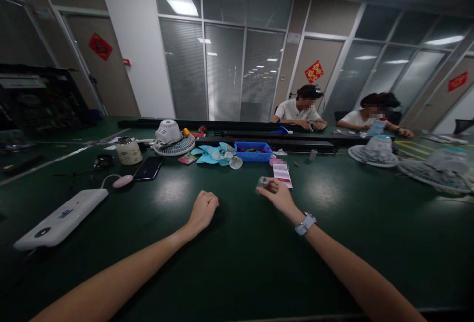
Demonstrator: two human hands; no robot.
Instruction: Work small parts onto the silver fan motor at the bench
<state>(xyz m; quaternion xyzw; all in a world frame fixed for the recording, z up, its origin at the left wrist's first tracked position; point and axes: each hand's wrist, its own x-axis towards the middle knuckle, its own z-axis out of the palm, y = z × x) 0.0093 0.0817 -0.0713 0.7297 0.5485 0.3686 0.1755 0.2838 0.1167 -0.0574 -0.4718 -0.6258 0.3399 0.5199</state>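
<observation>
Head view, hands: both stretched out over the dark green table [237, 262].
Left hand [203, 209]: curled into a loose fist, knuckles down on the tabletop, nothing visible inside it.
Right hand [278, 194]: pinching a small grey cylindrical part [263, 181] at the fingertips, just above the table surface; watch [305, 223] on that wrist.
Just past the right hand: printed paper slip [283, 173] lying flat, blue plastic bin [253, 151] further out.
Ahead of the left hand: light blue fan blade [213, 154], white fan [172, 139] face down beyond it.
Off to the left of the left hand: black phone [148, 168], pink mouse [122, 181], white power bank [61, 218] nearer the edge.
Far side: two people seated, well apart from both hands.
</observation>
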